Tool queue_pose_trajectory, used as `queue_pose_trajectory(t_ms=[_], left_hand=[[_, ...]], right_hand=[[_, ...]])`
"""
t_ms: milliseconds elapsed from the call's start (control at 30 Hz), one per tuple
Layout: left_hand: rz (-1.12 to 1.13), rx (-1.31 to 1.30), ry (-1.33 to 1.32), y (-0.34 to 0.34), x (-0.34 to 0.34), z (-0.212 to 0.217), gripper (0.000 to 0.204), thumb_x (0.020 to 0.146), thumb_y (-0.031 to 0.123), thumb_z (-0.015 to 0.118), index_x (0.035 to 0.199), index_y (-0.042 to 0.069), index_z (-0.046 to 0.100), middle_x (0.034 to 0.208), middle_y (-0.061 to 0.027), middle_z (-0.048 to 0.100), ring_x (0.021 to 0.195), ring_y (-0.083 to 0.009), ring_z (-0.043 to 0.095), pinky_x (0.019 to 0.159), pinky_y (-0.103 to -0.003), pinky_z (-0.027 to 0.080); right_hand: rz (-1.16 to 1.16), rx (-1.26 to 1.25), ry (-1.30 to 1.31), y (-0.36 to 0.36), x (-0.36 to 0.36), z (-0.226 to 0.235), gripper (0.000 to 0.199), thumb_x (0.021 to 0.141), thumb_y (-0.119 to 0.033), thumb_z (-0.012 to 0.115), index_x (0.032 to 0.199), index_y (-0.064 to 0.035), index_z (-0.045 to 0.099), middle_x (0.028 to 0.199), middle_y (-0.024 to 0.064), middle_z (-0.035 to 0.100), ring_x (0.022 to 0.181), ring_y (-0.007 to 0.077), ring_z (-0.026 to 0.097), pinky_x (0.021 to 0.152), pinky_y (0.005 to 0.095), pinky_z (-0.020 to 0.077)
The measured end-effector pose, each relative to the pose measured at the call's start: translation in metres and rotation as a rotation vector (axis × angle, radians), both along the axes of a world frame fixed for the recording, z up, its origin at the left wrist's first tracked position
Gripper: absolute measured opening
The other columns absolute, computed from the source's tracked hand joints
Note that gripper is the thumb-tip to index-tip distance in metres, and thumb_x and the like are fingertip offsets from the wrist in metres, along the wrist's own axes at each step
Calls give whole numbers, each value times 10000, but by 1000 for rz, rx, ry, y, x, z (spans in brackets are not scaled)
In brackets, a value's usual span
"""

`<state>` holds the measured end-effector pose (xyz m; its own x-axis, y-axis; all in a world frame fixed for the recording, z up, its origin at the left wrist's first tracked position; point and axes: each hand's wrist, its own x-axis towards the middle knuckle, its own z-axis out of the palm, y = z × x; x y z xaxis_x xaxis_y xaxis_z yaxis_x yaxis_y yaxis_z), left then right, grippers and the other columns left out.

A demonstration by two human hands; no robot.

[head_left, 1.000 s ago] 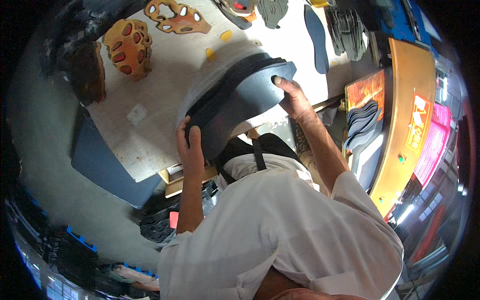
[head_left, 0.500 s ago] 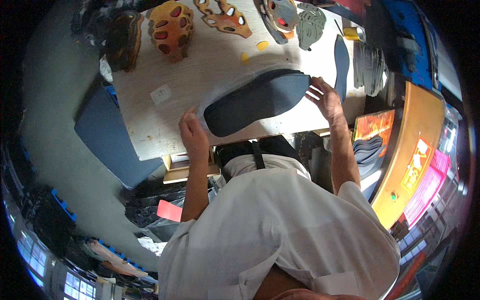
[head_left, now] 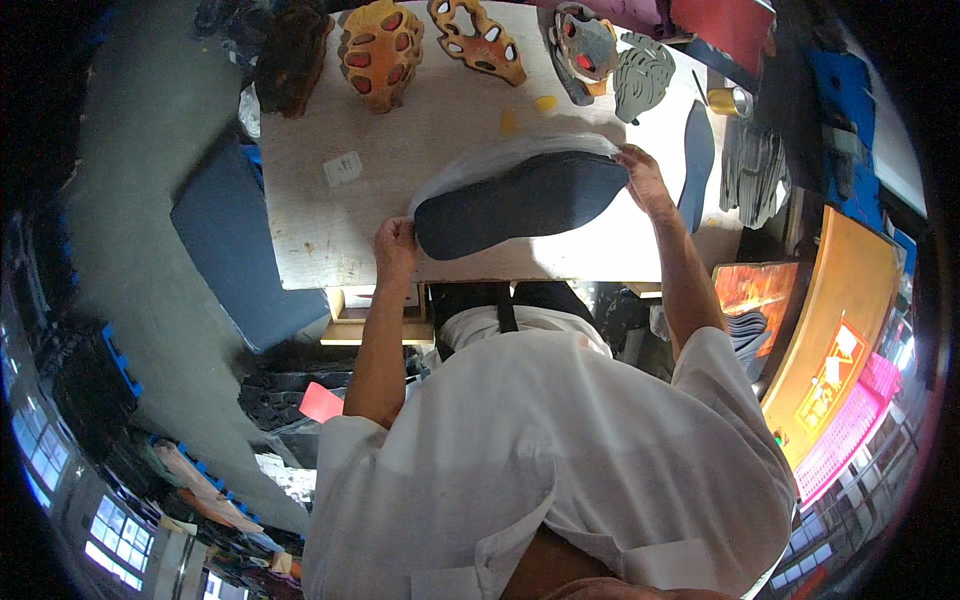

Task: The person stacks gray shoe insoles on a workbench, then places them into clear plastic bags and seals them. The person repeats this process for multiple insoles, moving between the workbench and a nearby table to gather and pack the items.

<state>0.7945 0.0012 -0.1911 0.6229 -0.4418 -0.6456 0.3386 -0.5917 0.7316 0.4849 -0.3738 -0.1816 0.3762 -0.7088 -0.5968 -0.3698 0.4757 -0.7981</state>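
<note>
Lying across the upper middle of the frame, a dark sole-shaped sheet rests on the pale worktable, its long axis running left to right and tilted, the narrower right end a little higher. A translucent plastic film edges its upper side. The left hand pinches its left end at the table's near edge; the right hand grips the right tip. Orange cut-out pieces sit at the top, a slim dark insole to the right.
</note>
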Motion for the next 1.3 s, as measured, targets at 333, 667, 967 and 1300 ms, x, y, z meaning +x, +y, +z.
queue_pose_trajectory(t_ms=[333,667,967,1300], left_hand=[[-9,-99,296,11,4,12,180,1033,210,594,1083,52,664,857,-44,639,647,-131,570,575,-295,457],[340,-142,546,17,-16,21,96,974,123,621,943,43,578,762,-61,558,604,-190,525,551,-386,460],[316,-264,548,16,12,28,240,969,277,641,990,38,649,872,-97,639,686,-218,600,606,-371,513],[103,-61,-62,-15,25,31,232,942,276,674,903,48,664,822,-8,580,729,-125,515,620,-331,420]], right_hand=[[245,90,6,-3,-39,5,434,976,-242,680,1307,20,583,984,27,623,885,122,626,819,311,567],[-51,327,-240,47,-33,32,458,974,-181,673,1323,92,558,1121,118,672,918,162,663,785,298,589],[-143,217,-217,31,-21,42,467,954,-180,644,1361,33,561,957,55,618,778,143,587,671,300,541],[87,-260,-168,5,8,72,228,963,-257,737,1070,-59,767,892,-23,671,716,78,515,638,233,430]])
